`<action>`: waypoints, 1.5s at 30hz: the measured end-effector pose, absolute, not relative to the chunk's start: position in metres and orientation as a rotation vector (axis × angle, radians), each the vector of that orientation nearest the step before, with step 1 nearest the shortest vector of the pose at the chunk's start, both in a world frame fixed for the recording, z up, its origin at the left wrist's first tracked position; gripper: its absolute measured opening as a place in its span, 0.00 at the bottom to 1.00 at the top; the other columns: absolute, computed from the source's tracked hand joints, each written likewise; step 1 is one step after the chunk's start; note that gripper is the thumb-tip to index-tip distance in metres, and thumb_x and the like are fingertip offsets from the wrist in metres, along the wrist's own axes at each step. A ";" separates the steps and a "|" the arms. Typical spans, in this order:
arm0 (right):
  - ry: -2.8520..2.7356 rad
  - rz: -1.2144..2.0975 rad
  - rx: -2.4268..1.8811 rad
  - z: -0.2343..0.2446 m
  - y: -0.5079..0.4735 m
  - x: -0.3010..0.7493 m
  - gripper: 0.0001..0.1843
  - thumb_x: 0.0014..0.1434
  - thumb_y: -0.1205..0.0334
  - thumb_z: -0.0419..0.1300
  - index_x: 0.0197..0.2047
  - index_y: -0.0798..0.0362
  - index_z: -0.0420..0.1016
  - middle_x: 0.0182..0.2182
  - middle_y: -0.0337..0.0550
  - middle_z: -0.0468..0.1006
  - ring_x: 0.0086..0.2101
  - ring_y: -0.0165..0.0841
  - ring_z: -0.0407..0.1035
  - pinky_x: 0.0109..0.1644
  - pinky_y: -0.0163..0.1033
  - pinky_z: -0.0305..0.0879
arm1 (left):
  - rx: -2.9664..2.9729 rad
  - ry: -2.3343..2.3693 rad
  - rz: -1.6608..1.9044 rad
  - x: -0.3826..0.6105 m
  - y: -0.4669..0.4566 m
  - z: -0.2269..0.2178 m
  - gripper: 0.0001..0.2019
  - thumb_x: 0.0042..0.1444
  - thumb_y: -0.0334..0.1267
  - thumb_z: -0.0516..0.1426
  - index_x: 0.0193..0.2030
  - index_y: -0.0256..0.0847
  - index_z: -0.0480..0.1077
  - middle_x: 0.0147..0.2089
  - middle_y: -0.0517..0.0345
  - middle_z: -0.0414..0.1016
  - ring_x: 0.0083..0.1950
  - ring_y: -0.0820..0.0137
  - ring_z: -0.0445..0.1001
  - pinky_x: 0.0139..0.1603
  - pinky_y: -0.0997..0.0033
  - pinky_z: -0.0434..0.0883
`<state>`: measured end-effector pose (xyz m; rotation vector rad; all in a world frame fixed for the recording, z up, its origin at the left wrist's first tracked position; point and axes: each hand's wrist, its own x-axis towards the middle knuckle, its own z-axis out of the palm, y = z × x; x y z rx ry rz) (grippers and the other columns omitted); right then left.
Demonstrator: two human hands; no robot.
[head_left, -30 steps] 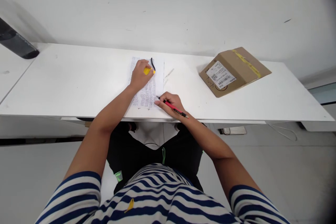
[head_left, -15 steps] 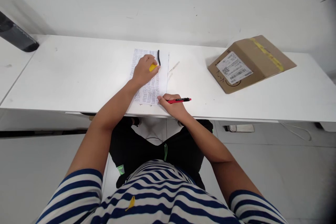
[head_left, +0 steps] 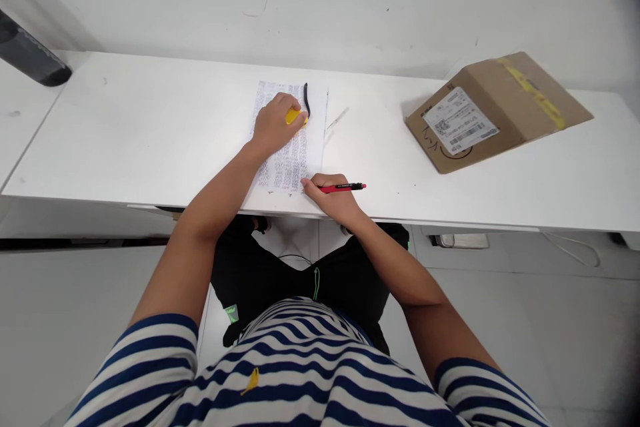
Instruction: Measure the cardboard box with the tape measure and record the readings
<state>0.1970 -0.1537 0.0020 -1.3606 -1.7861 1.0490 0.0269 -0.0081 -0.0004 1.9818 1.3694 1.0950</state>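
A sheet of paper (head_left: 316, 153) covered in columns of small handwriting lies on the white table, close to its front edge. My left hand (head_left: 276, 121) rests on the upper part of the sheet, fingers curled round a small yellow object (head_left: 293, 116); its kind is mostly hidden by the hand. From it a black strap (head_left: 307, 99) runs up across the paper. In my right hand (head_left: 330, 195) is a red and black pen (head_left: 345, 187), its rear end pointing right. The fingertips sit at the sheet's lower right, and the pen's tip is hidden behind them.
A cardboard box (head_left: 530, 103) with a shipping label and yellow tape stands tilted on the right of the table (head_left: 140, 140). A thin clear strip (head_left: 337, 119) lies beside the paper. A dark cylinder (head_left: 33, 53) is at the far left, and a wall rises behind.
The whole view has shifted slightly. My left hand still grips the yellow object, and my right hand with the pen stays at nearly the same spot on the sheet.
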 end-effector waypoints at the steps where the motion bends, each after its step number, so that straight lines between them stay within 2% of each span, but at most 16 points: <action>1: -1.793 1.040 -1.365 0.002 -0.154 0.197 0.30 0.64 0.39 0.55 0.20 0.48 0.53 0.19 0.36 0.59 0.25 0.30 0.53 0.31 0.41 0.50 | 1.989 1.370 1.094 0.027 -0.008 0.000 0.04 0.62 0.38 0.61 0.43 0.44 0.72 0.53 0.53 0.75 0.57 0.59 0.72 0.60 0.56 0.68; 5: -1.823 1.001 -1.362 0.001 -0.153 0.197 0.29 0.64 0.39 0.54 0.20 0.48 0.54 0.18 0.36 0.60 0.24 0.29 0.54 0.31 0.41 0.50 | 2.009 1.405 1.081 0.027 -0.008 0.000 0.04 0.64 0.39 0.59 0.44 0.44 0.71 0.52 0.54 0.75 0.57 0.59 0.73 0.58 0.55 0.69; 10: -1.803 0.931 -1.365 0.000 -0.154 0.197 0.32 0.65 0.38 0.53 0.19 0.48 0.50 0.17 0.34 0.55 0.23 0.28 0.51 0.30 0.40 0.48 | 2.009 1.455 1.053 0.027 -0.009 0.000 0.04 0.65 0.41 0.58 0.44 0.47 0.71 0.53 0.54 0.76 0.58 0.58 0.74 0.56 0.56 0.71; 13: -1.837 0.983 -1.325 -0.001 -0.154 0.198 0.32 0.65 0.38 0.55 0.19 0.48 0.51 0.17 0.34 0.56 0.23 0.27 0.51 0.30 0.40 0.48 | 2.016 1.451 1.060 0.027 -0.009 0.001 0.04 0.65 0.42 0.58 0.44 0.47 0.71 0.53 0.54 0.76 0.57 0.59 0.74 0.55 0.56 0.71; 21: -1.691 1.027 -1.347 -0.004 -0.154 0.202 0.30 0.64 0.39 0.58 0.19 0.48 0.60 0.20 0.38 0.68 0.28 0.33 0.65 0.33 0.40 0.59 | 2.014 1.465 1.075 0.028 -0.010 0.002 0.03 0.64 0.40 0.58 0.42 0.47 0.70 0.52 0.54 0.76 0.52 0.61 0.75 0.54 0.56 0.71; 24: -1.727 1.003 -1.360 -0.004 -0.154 0.199 0.29 0.64 0.41 0.58 0.19 0.48 0.58 0.19 0.37 0.66 0.26 0.31 0.62 0.32 0.40 0.56 | 2.010 1.458 1.088 0.028 -0.010 0.002 0.02 0.64 0.40 0.58 0.42 0.47 0.70 0.51 0.55 0.76 0.51 0.62 0.75 0.54 0.55 0.71; 28: -1.765 0.980 -1.346 -0.003 -0.155 0.196 0.29 0.64 0.45 0.57 0.18 0.48 0.52 0.17 0.34 0.58 0.23 0.28 0.53 0.29 0.40 0.49 | 2.006 1.452 1.094 0.028 -0.011 0.002 0.03 0.64 0.40 0.58 0.41 0.47 0.69 0.51 0.55 0.76 0.50 0.63 0.74 0.54 0.56 0.71; 30: -1.737 0.998 -1.341 -0.002 -0.156 0.197 0.30 0.63 0.46 0.59 0.18 0.48 0.50 0.16 0.33 0.56 0.23 0.28 0.53 0.29 0.40 0.49 | 2.007 1.455 1.091 0.028 -0.011 0.003 0.03 0.64 0.40 0.58 0.41 0.46 0.69 0.51 0.54 0.76 0.50 0.63 0.75 0.54 0.56 0.71; 32: -1.683 1.039 -1.340 -0.002 -0.156 0.199 0.30 0.62 0.45 0.60 0.17 0.48 0.52 0.16 0.34 0.60 0.24 0.29 0.58 0.30 0.39 0.54 | 2.007 1.455 1.082 0.028 -0.011 0.003 0.03 0.64 0.40 0.58 0.40 0.47 0.69 0.51 0.54 0.77 0.50 0.63 0.75 0.54 0.56 0.71; 35: -1.604 1.066 -1.353 -0.002 -0.156 0.202 0.28 0.62 0.43 0.61 0.17 0.48 0.61 0.19 0.38 0.70 0.27 0.33 0.66 0.33 0.40 0.62 | 2.010 1.456 1.071 0.028 -0.011 0.003 0.03 0.64 0.40 0.58 0.41 0.47 0.70 0.52 0.54 0.77 0.51 0.62 0.75 0.54 0.56 0.72; 40: -1.546 1.050 -1.345 -0.003 -0.154 0.204 0.24 0.62 0.42 0.61 0.22 0.49 0.75 0.21 0.39 0.74 0.28 0.34 0.69 0.36 0.42 0.66 | 2.027 1.449 1.082 0.027 -0.008 -0.001 0.04 0.64 0.41 0.58 0.44 0.48 0.71 0.53 0.54 0.77 0.54 0.60 0.75 0.56 0.54 0.71; 42: -1.546 1.040 -1.349 -0.003 -0.154 0.203 0.24 0.63 0.41 0.60 0.23 0.49 0.74 0.22 0.39 0.74 0.29 0.34 0.69 0.37 0.42 0.66 | 2.035 1.447 1.076 0.027 -0.007 -0.001 0.05 0.65 0.41 0.58 0.46 0.48 0.72 0.53 0.53 0.77 0.56 0.59 0.75 0.56 0.54 0.71; 45: -1.594 0.994 -1.384 -0.003 -0.155 0.199 0.27 0.64 0.40 0.60 0.21 0.49 0.68 0.22 0.39 0.72 0.28 0.33 0.67 0.35 0.41 0.63 | 2.041 1.449 1.065 0.027 -0.006 -0.002 0.06 0.65 0.41 0.57 0.47 0.49 0.72 0.54 0.53 0.77 0.57 0.58 0.75 0.57 0.54 0.70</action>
